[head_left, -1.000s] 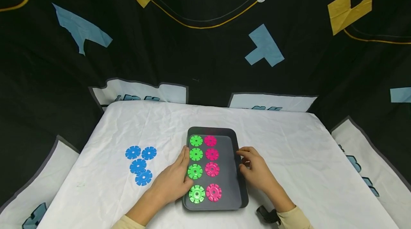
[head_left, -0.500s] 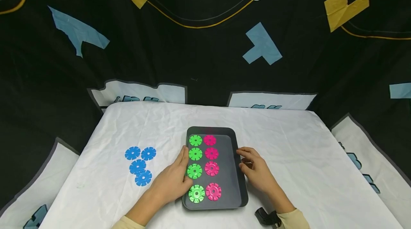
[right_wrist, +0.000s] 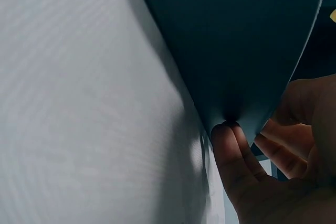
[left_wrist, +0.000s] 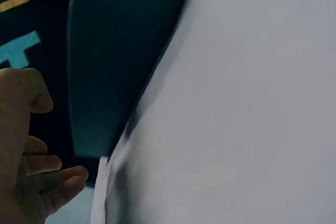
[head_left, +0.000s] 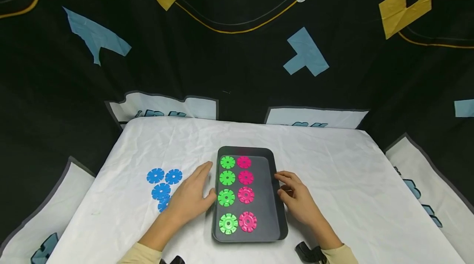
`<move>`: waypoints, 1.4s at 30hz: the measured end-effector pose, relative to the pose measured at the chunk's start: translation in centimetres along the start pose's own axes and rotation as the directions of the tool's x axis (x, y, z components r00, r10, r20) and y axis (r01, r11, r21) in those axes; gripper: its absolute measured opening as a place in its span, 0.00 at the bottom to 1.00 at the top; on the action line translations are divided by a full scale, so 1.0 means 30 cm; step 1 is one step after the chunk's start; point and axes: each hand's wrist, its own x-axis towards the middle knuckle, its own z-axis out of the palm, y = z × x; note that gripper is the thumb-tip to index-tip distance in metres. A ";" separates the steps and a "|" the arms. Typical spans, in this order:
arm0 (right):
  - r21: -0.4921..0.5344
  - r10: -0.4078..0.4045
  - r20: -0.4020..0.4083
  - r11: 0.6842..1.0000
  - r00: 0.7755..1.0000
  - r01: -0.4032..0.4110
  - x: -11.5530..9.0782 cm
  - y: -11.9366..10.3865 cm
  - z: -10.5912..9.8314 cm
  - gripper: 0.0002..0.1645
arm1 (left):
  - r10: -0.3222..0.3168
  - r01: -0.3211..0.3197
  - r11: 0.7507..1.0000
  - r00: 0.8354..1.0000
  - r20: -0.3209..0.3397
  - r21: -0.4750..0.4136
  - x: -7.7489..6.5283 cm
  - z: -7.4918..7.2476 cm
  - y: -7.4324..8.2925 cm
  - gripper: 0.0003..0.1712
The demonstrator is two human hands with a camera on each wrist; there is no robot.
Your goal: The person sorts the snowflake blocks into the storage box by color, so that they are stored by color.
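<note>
A dark grey baking tray (head_left: 269,214) lies lengthwise on the table in the head view. Down its left side runs a column of green notched plastic discs (head_left: 227,178), with a column of pink discs (head_left: 246,178) beside it. My left hand (head_left: 189,198) hovers just left of the tray, fingers spread and holding nothing; a gap shows between it and the tray's wall (left_wrist: 121,51) in the left wrist view. At the opposite side, the fingertips of my right hand (head_left: 299,200) touch the tray's outer wall (right_wrist: 231,40).
Several blue notched discs (head_left: 161,191) lie on the white cloth (head_left: 340,173) left of the tray, the nearest partly hidden by my left hand. A black curtain (head_left: 237,70) with yellow and blue patches hangs behind the table. Black wrist straps (head_left: 309,252) show below.
My left hand has let go of the tray's left edge and moved left, fingers opening out. The right hand stays at the tray's right side. The discs have not moved.
</note>
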 end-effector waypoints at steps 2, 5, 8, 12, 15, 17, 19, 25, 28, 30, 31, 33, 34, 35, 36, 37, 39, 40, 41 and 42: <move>-0.003 0.004 -0.002 1.000 1.000 -0.004 -0.002 -0.020 -0.002 0.26 | -0.009 0.010 1.000 0.998 -0.058 0.006 0.013 -0.022 -0.033 0.39; 0.005 0.018 -0.003 1.000 1.000 -0.018 -0.006 -0.063 -0.009 0.26 | -0.050 0.051 0.999 0.995 -0.087 0.011 0.027 -0.062 -0.090 0.35; 0.010 0.040 0.008 0.999 0.999 -0.040 -0.009 -0.107 -0.018 0.26 | -0.096 0.099 0.994 0.992 -0.080 0.042 0.027 -0.104 -0.150 0.33; 0.005 0.046 0.019 0.999 0.999 -0.046 -0.009 -0.132 -0.026 0.26 | -0.136 0.145 0.979 0.988 -0.073 0.143 0.014 -0.152 -0.218 0.33; 0.011 0.042 0.018 0.999 0.999 -0.042 -0.011 -0.132 -0.029 0.26 | -0.155 0.163 0.965 0.986 -0.053 0.206 0.006 -0.168 -0.244 0.34; 0.015 0.039 0.017 0.999 0.999 -0.040 -0.012 -0.131 -0.030 0.26 | -0.165 0.168 0.959 0.986 -0.032 0.228 0.005 -0.172 -0.250 0.34; 0.015 0.035 0.018 0.999 0.999 -0.036 -0.012 -0.128 -0.031 0.26 | -0.177 0.175 0.955 0.984 -0.011 0.239 0.006 -0.171 -0.252 0.34; 0.021 0.020 0.012 1.000 1.000 -0.021 -0.007 -0.084 -0.018 0.27 | -0.203 0.196 0.951 0.979 0.007 0.237 0.005 -0.158 -0.260 0.30; 0.010 0.020 0.010 1.000 1.000 -0.020 -0.004 -0.042 -0.006 0.27 | -0.198 0.195 0.956 0.980 -0.008 0.221 0.003 -0.148 -0.270 0.27; -0.002 0.021 0.010 1.000 1.000 -0.021 -0.002 -0.016 -0.001 0.27 | -0.190 0.189 0.960 0.982 -0.017 0.206 0.002 -0.141 -0.275 0.25; -0.008 0.021 0.011 1.000 1.000 -0.021 -0.001 -0.008 0.000 0.27 | -0.186 0.186 0.963 0.982 -0.020 0.195 0.002 -0.138 -0.276 0.24; -0.012 0.020 0.013 1.000 1.000 -0.020 0.000 0.003 0.001 0.27 | -0.184 0.185 0.965 0.983 -0.026 0.185 0.002 -0.133 -0.278 0.24; -0.012 0.018 0.013 1.000 1.000 -0.018 0.001 0.007 0.001 0.27 | -0.186 0.188 0.965 0.982 -0.027 0.184 0.003 -0.131 -0.279 0.25; -0.011 0.018 0.013 1.000 1.000 -0.017 0.002 0.010 0.001 0.27 | -0.190 0.192 0.964 0.981 -0.026 0.186 0.003 -0.130 -0.278 0.27; -0.011 0.016 0.013 1.000 1.000 -0.016 0.002 0.011 0.001 0.27 | -0.195 0.197 0.962 0.980 -0.027 0.192 0.003 -0.131 -0.277 0.28; -0.012 0.017 0.014 1.000 1.000 -0.017 0.002 0.012 0.001 0.27 | -0.201 0.202 0.959 0.979 -0.027 0.200 0.004 -0.131 -0.277 0.30; -0.016 0.021 0.013 1.000 1.000 -0.020 0.002 0.012 0.001 0.27 | -0.212 0.213 0.953 0.977 -0.028 0.214 0.005 -0.132 -0.278 0.31; -0.020 0.024 0.012 1.000 1.000 -0.023 0.002 0.012 0.001 0.27 | -0.215 0.216 0.952 0.976 -0.027 0.216 0.005 -0.132 -0.277 0.31; -0.021 0.027 0.012 0.999 1.000 -0.026 0.002 0.012 0.002 0.27 | -0.218 0.219 0.952 0.976 -0.026 0.215 0.004 -0.133 -0.277 0.30; -0.023 0.030 0.011 0.999 0.999 -0.030 0.001 0.012 0.002 0.27 | -0.221 0.221 0.953 0.975 -0.026 0.209 0.005 -0.132 -0.277 0.29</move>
